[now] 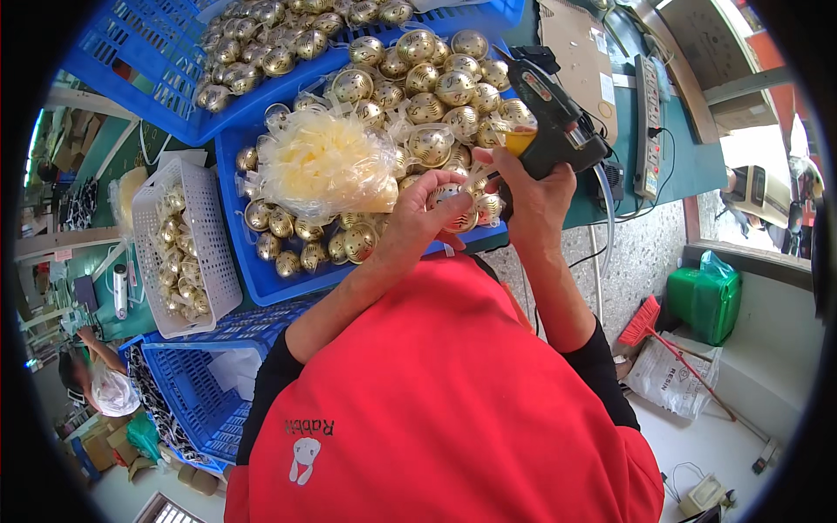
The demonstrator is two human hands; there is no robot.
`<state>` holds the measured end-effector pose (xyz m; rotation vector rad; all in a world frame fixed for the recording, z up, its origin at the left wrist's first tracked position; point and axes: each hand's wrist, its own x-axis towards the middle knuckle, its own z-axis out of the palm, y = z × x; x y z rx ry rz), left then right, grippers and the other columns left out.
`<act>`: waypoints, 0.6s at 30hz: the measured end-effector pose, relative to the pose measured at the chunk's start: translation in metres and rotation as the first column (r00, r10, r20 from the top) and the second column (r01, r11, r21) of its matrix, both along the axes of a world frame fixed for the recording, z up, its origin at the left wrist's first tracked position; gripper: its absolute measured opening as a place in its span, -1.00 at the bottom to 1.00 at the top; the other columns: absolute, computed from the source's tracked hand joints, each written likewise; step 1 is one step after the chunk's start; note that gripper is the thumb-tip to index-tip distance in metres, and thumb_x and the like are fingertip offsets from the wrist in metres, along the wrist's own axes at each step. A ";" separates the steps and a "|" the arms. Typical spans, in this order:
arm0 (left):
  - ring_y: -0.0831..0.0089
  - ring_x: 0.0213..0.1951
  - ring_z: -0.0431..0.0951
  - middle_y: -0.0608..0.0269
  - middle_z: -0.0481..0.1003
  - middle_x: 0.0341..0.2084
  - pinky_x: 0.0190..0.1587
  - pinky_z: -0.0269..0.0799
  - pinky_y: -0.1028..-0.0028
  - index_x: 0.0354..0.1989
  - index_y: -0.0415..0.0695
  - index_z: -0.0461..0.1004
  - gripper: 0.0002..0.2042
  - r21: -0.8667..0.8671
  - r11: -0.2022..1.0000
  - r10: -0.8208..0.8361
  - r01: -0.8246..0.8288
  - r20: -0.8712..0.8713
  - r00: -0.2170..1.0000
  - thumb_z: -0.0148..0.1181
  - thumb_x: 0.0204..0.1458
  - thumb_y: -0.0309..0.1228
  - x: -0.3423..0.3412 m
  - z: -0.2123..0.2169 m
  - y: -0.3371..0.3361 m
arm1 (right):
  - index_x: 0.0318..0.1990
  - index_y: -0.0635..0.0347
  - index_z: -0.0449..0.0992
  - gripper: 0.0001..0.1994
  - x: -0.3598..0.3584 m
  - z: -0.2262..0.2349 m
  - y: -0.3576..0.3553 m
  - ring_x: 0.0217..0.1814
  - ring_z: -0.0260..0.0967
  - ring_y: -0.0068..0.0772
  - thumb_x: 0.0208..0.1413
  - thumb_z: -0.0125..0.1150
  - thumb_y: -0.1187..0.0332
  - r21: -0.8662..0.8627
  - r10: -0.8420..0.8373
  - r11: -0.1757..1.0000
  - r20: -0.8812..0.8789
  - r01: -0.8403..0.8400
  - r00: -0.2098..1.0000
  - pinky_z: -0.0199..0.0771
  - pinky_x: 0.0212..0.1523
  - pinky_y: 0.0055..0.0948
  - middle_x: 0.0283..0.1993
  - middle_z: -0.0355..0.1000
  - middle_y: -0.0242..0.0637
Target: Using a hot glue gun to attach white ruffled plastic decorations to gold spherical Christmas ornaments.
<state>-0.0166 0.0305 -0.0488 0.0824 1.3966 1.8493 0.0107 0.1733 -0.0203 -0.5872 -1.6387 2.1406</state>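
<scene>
My left hand (412, 225) has its fingers closed around a gold ball ornament (459, 214) with dark markings, just in front of my chest. My right hand (534, 199) grips a black glue gun (549, 103) with a yellow part near the fingers. The fingertips of both hands come close together above the ornament, where a small clear strip shows. Behind them a blue crate (261, 277) holds many similar gold balls (431, 145). On top of these balls lies a clear plastic bag (327, 166) of pale yellow pieces.
Another blue crate (131, 65) of gold balls stands at the far left. A white perforated basket (228, 261) with bagged balls is on the left. A power strip (647, 131) and cables lie at right; a red broom (643, 319) is on the floor. Another person (109, 383) is far left.
</scene>
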 end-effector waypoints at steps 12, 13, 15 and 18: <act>0.53 -0.24 0.47 0.18 0.45 -0.27 -0.19 0.43 0.56 -0.18 -0.23 0.33 -0.77 0.108 0.988 0.115 -0.110 -0.047 0.992 0.05 -0.05 -0.48 0.003 0.003 -0.003 | -0.17 0.32 0.31 -0.72 -0.007 -0.002 0.001 -0.34 0.49 -0.33 -0.09 0.14 0.62 -0.157 0.004 0.988 -0.050 -0.012 0.999 0.33 -0.65 -0.60 -0.38 0.41 -0.24; 0.54 -0.23 0.46 0.18 0.45 -0.26 -0.19 0.43 0.57 -0.19 -0.23 0.33 -0.78 0.075 0.990 0.126 -0.118 -0.123 0.984 0.05 -0.05 -0.51 0.004 0.006 -0.004 | -0.18 0.33 0.32 -0.73 -0.009 -0.002 0.001 -0.35 0.49 -0.33 -0.09 0.15 0.60 -0.148 0.022 0.989 -0.051 -0.029 0.998 0.33 -0.65 -0.60 -0.39 0.41 -0.24; 0.59 -0.27 0.45 0.25 0.44 -0.31 -0.20 0.41 0.59 -0.19 -0.23 0.36 -0.78 0.104 0.986 0.144 -0.129 -0.152 0.978 0.08 -0.05 -0.53 0.006 0.014 -0.005 | -0.19 0.34 0.33 -0.74 -0.013 -0.002 0.000 -0.36 0.49 -0.33 -0.09 0.15 0.59 -0.139 0.042 0.989 -0.053 -0.049 0.998 0.34 -0.64 -0.60 -0.40 0.41 -0.25; 0.64 -0.29 0.44 0.32 0.44 -0.33 -0.21 0.40 0.61 -0.13 -0.22 0.37 -0.73 0.116 0.990 0.099 -0.074 -0.230 0.968 0.11 -0.05 -0.57 0.002 0.019 -0.010 | -0.21 0.37 0.35 -0.76 -0.019 0.001 0.000 -0.40 0.48 -0.38 -0.09 0.17 0.56 -0.116 0.093 0.989 -0.015 -0.094 0.996 0.33 -0.63 -0.60 -0.42 0.42 -0.25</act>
